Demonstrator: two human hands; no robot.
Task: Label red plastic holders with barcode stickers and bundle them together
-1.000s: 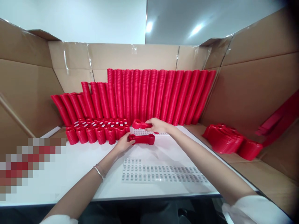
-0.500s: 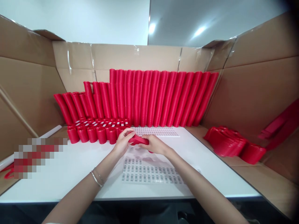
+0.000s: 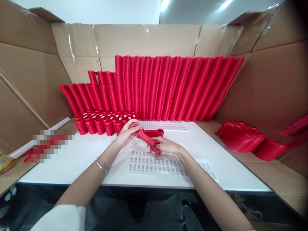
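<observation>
Between my hands, over the white table (image 3: 86, 163), is a red part (image 3: 146, 138) with a ring at each end. My left hand (image 3: 128, 131) is closed on its upper left end. At its lower right ring, my right hand (image 3: 166, 146) grips it with the fingers partly underneath. Another red piece (image 3: 150, 132) with a round end shows just behind, angled away from the first; whether the two are joined I cannot tell. Below my hands lies a sheet of small printed labels (image 3: 154, 165).
Tall stacks of red parts (image 3: 158, 89) line the cardboard back wall (image 3: 144, 41). Short stacks with white labels (image 3: 109, 128) stand at the left. A second label sheet (image 3: 168, 125) lies behind my hands. More red parts (image 3: 240, 138) lie right, near the cardboard.
The view has tilted down and moved. The red part, mostly covered by my fingers before, now shows two long pieces spread at an angle, and my right hand has shifted to the lower ring.
</observation>
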